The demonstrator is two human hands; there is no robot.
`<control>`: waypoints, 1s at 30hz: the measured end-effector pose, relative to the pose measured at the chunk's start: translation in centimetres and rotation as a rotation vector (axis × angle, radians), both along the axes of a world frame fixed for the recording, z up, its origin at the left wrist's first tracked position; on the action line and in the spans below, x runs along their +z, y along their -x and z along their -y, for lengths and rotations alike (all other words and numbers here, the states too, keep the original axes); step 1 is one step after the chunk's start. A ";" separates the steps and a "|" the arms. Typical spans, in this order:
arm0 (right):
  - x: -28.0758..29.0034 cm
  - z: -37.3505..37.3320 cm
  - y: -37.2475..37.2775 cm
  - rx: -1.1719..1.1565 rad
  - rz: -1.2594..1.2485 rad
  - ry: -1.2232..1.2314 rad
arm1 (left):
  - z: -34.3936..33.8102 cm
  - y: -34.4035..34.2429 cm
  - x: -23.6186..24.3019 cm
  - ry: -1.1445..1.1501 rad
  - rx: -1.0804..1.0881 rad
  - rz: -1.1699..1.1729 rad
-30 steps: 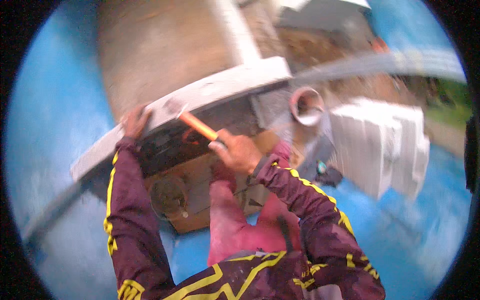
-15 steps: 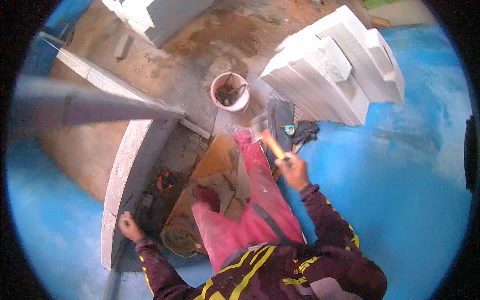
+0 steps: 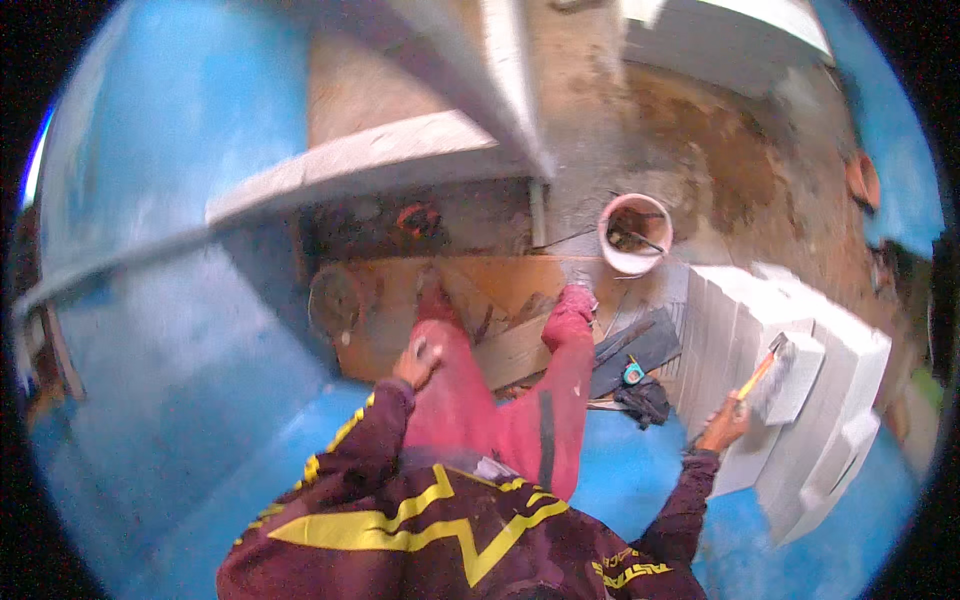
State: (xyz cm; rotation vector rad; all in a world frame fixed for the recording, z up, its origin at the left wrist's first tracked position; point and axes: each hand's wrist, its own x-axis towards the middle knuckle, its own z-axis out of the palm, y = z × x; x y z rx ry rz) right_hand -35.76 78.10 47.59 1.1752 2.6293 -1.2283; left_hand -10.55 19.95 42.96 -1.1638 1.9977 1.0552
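Observation:
My right hand [image 3: 725, 425] grips a hammer [image 3: 752, 377] by its yellow-orange handle, its head against or just over a stack of white blocks [image 3: 840, 400] at the right. My left hand [image 3: 418, 365] is over my left leg, fingers curled; whether anything is in them is too small to make out. Across the upper left runs a low wall of white block [image 3: 340, 165]. Below my legs lie brown boards [image 3: 490, 275]. Beside my right leg are a dark slab [image 3: 645, 338], a teal tape measure [image 3: 632, 372] and a black bundled item [image 3: 642, 400].
A pale bucket [image 3: 635, 233] with tools inside stands ahead right. A blurred grey beam [image 3: 420, 60] crosses the top. An orange-black object [image 3: 418, 220] lies below the wall. More white blocks [image 3: 720, 30] are at the back. Blue surfaces [image 3: 150, 320] surround me.
My left hand has left the white wall and now is over my leg. My right hand has carried the hammer rightward to the block stack. The view has swung round and is blurred in parts.

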 end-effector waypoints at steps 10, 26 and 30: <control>-1.0 22.7 -6.8 0.138 0.458 0.761 | 5.0 -8.7 -3.2 -0.055 0.583 -0.093; -4.9 30.9 -13.4 1.196 0.557 0.029 | 7.9 -26.5 -5.3 -0.279 0.613 0.059; -2.4 34.6 -13.8 1.277 0.561 -0.085 | 7.2 -25.7 -3.6 -0.425 0.707 0.074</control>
